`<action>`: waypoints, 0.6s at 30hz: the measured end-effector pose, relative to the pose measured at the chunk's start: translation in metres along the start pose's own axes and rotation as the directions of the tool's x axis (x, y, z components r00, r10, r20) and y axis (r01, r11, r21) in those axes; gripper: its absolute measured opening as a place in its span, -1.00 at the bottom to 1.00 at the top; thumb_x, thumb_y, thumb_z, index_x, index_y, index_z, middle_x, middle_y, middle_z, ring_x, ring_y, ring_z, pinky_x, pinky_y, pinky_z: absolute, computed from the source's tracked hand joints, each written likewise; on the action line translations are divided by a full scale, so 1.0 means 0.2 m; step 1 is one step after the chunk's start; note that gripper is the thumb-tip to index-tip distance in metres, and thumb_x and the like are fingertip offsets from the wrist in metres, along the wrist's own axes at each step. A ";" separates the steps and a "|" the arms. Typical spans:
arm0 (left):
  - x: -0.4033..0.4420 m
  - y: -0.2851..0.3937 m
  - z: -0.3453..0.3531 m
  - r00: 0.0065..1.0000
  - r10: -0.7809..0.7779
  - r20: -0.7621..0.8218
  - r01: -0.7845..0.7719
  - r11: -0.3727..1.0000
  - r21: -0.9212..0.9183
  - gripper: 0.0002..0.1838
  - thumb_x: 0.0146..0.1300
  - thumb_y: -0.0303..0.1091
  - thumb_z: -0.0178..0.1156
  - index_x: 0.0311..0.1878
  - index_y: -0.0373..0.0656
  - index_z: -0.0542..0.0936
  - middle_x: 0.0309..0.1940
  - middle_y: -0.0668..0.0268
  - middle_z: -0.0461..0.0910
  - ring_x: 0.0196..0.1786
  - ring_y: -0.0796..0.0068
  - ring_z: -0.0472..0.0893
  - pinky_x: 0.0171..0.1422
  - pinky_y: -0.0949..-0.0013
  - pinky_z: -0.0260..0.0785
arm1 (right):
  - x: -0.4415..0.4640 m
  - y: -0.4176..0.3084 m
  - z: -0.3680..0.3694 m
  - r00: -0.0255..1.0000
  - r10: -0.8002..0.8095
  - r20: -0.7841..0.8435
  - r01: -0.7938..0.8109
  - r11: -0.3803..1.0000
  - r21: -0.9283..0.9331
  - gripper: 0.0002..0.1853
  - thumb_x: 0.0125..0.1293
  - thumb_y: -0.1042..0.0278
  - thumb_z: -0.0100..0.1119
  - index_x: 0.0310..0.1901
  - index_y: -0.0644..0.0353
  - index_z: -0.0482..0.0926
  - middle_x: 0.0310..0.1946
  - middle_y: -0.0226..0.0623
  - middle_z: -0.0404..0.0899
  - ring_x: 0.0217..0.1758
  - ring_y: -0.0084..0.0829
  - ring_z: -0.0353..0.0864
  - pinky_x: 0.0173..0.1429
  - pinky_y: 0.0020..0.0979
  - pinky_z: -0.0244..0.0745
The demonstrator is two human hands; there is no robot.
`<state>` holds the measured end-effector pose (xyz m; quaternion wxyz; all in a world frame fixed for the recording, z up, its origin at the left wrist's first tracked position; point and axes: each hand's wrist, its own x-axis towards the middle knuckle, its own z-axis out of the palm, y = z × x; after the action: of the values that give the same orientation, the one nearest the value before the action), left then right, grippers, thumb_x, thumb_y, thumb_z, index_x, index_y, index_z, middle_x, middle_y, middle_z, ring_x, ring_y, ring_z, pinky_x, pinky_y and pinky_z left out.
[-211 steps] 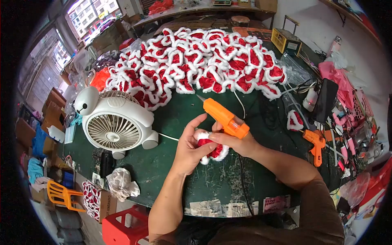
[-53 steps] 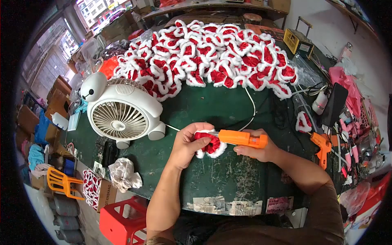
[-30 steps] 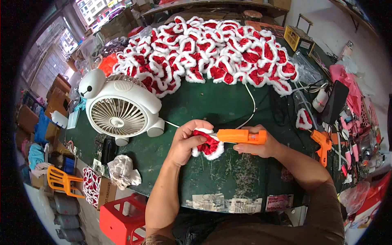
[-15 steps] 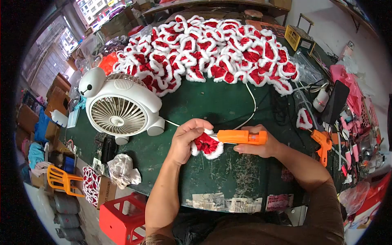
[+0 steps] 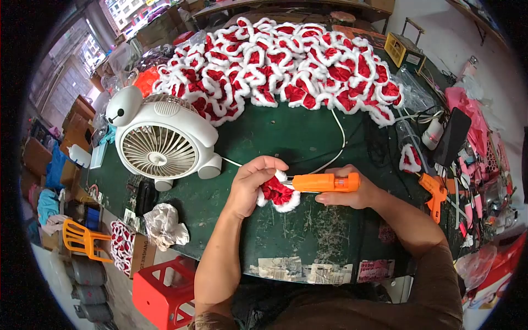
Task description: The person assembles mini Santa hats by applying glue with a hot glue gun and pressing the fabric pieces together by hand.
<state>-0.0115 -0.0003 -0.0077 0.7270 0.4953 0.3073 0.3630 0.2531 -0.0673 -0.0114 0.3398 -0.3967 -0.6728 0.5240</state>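
My left hand (image 5: pixel 250 186) pinches the left side of a small red piece with white fluffy trim (image 5: pixel 279 194), just above the green table (image 5: pixel 264 132). My right hand (image 5: pixel 352 192) is wrapped round an orange glue gun (image 5: pixel 324 182), which lies level and points left. Its tip meets the upper part of the white trim by my left fingers; the exact contact is hidden. A large heap of similar red and white pieces (image 5: pixel 297 69) covers the back of the table.
A white fan (image 5: pixel 159 148) stands at the left, near crumpled paper (image 5: pixel 165 225). To the right lie a second orange glue gun (image 5: pixel 434 195), a trimmed piece (image 5: pixel 410 158), a black phone-like object (image 5: pixel 454 137) and cables. A red stool (image 5: pixel 162 294) stands below the table's left edge.
Seven seconds ago the glue gun pointed up and away from the piece; since then it has come down level against the trim. Over the last second both hands have hardly moved.
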 end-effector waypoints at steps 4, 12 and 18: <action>0.01 0.00 -0.01 0.999 0.035 -0.033 -0.036 0.999 -0.006 -0.75 0.34 -0.49 -0.03 0.00 -0.30 0.56 -0.23 0.28 0.65 -0.21 0.56 0.63 -0.04 0.52 0.45 | -0.01 -0.05 0.00 0.996 0.092 0.007 -0.092 0.988 0.124 -0.62 0.25 0.33 0.41 0.05 0.30 0.63 -0.41 -0.49 0.66 -0.38 -0.70 0.57 -0.27 -0.57 0.43; 0.01 0.01 0.04 0.995 0.094 -0.023 -0.096 0.971 -0.218 -0.71 0.41 -0.47 0.04 0.17 -0.25 0.47 -0.14 0.30 0.63 -0.12 0.52 0.64 0.06 0.43 0.49 | 0.01 0.12 0.06 0.879 -0.431 -0.203 0.451 0.891 0.060 -0.55 0.17 0.55 0.40 0.10 0.21 0.52 -0.05 -0.33 0.58 -0.07 -0.63 0.54 -0.06 -0.57 0.41; -0.01 -0.05 0.16 0.983 0.146 0.107 -0.136 0.986 -0.092 -0.56 0.33 -0.51 0.22 0.25 -0.21 0.41 -0.03 0.26 0.62 -0.01 0.48 0.63 0.10 0.39 0.50 | 0.02 0.05 0.15 0.911 -0.124 -0.392 0.200 0.967 0.160 -0.47 0.11 0.49 0.50 0.13 0.16 0.50 -0.19 -0.48 0.50 -0.29 -0.69 0.40 -0.11 -0.59 0.39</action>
<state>0.0154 -0.0192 -0.0065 0.7359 0.5046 0.2140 0.3975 0.2270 -0.0747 -0.0266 0.5433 -0.3974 -0.5700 0.4711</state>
